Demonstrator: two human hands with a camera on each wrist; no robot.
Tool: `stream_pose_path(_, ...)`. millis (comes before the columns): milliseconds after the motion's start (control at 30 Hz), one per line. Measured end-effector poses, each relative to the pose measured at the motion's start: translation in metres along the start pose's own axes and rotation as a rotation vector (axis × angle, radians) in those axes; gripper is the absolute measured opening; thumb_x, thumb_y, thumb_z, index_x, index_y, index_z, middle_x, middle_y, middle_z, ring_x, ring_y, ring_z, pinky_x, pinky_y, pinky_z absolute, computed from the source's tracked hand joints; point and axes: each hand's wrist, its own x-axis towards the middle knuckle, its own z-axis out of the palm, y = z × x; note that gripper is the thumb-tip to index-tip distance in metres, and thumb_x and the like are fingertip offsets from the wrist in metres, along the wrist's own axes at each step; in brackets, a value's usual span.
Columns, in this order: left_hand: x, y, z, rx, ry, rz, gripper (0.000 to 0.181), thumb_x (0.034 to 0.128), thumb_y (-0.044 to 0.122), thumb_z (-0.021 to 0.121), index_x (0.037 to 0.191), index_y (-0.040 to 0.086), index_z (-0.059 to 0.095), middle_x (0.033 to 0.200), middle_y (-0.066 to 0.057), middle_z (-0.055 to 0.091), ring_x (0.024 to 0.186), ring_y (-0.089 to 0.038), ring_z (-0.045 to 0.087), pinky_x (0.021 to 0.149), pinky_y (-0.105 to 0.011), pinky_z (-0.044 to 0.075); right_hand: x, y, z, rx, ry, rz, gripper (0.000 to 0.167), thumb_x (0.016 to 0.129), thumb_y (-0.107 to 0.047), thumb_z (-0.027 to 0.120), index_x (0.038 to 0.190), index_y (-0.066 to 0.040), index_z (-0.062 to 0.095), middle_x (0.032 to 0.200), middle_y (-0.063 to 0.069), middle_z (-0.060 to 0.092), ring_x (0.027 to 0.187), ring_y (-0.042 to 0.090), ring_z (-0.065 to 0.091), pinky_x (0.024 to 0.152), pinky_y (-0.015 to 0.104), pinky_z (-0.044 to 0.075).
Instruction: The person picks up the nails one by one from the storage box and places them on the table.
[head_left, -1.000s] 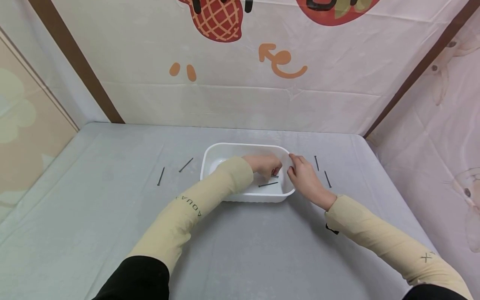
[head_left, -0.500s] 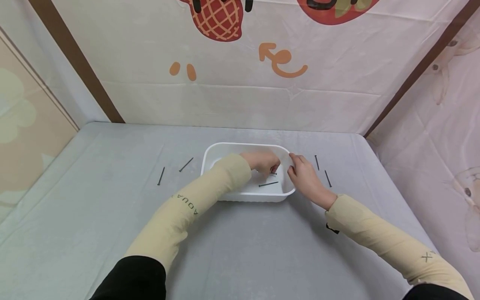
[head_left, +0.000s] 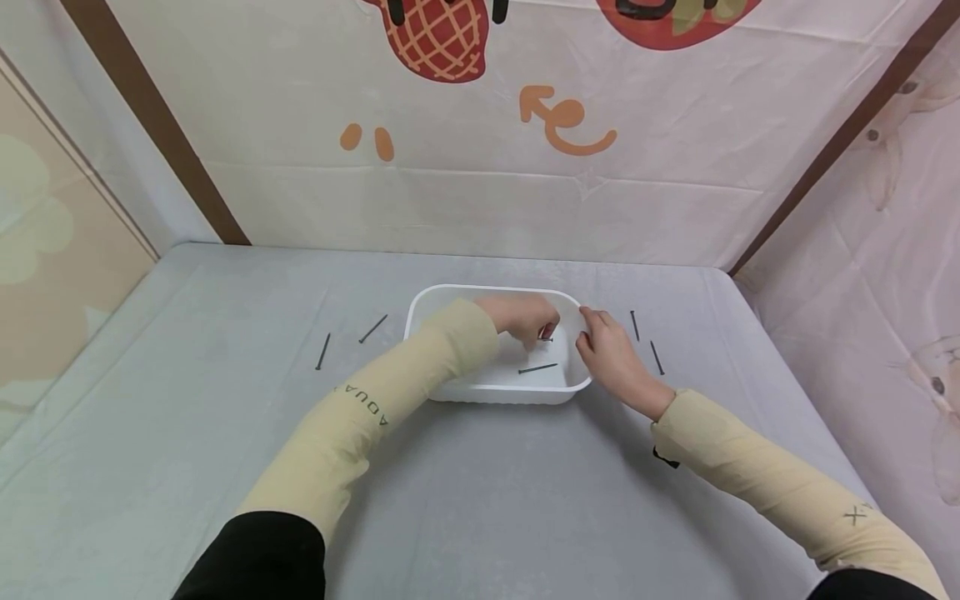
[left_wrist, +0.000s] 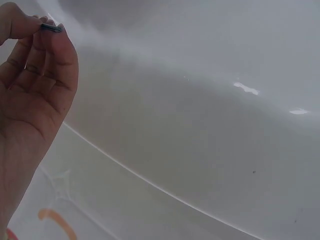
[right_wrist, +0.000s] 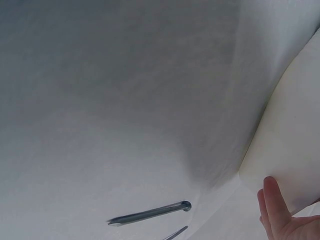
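Observation:
My left hand (head_left: 531, 317) is inside a white plastic tub (head_left: 495, 392), pinching a nail (head_left: 547, 339) between thumb and fingertips. The left wrist view shows the thumb and fingers around this dark nail (left_wrist: 51, 28), seen nearly end-on. Below that hand, another nail (head_left: 537, 368) lies on the tub's floor. My right hand (head_left: 611, 354) grips the tub's right wall at the rim, the thumb reaching over it. From the right wrist, fingers (right_wrist: 274, 197) lie along the outside of the wall.
Two nails, one at the far left (head_left: 323, 352) and one closer to the tub (head_left: 372, 329), lie on the grey-covered table (head_left: 480, 500). Right of the tub lie two more nails, one farther back (head_left: 634, 326) and one nearer (head_left: 657, 357). A printed cloth wall (head_left: 450, 208) stands behind.
My left hand has moved slightly back and left inside the tub, with the pinched nail moving along. The right hand and the other nails stay in place.

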Motion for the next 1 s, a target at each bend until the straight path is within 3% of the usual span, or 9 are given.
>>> stream_pose_path(667,-0.008,-0.011,-0.014,-0.051,0.056,0.079,0.022,0.0719,-0.008,0.058,0.09,0.004,0.06,0.081,-0.003,0.056,0.073,-0.013,0.048,0.06,-0.019,0.04,0.001,0.0,0.001,-0.002,-0.002,0.009,0.042,0.088,-0.002,0.046,0.127,0.012,0.043,0.108,0.026,0.055,0.077,0.023,0.052,0.061,0.03,0.049)
stream_pose_path(867,-0.01,-0.012,-0.018,-0.062,0.057,0.073,0.023,0.0733,-0.008,0.058,0.093,0.003,0.061,0.089,-0.008,0.06,0.076,-0.014,0.049,0.063,-0.021,0.042,0.001,0.001,0.002,-0.005,0.004,0.005,0.042,0.087,-0.001,0.047,0.126,0.013,0.043,0.109,0.026,0.054,0.078,0.023,0.052,0.062,0.031,0.049)
stream_pose_path(1000,-0.013,-0.011,-0.021,-0.061,0.072,0.08,0.023,0.0742,-0.008,0.057,0.094,0.002,0.061,0.086,-0.007,0.058,0.074,-0.014,0.048,0.062,-0.021,0.04,0.002,0.001,0.002,-0.014,0.006,0.004,0.042,0.087,-0.001,0.047,0.126,0.012,0.043,0.109,0.026,0.054,0.079,0.024,0.052,0.063,0.032,0.048)
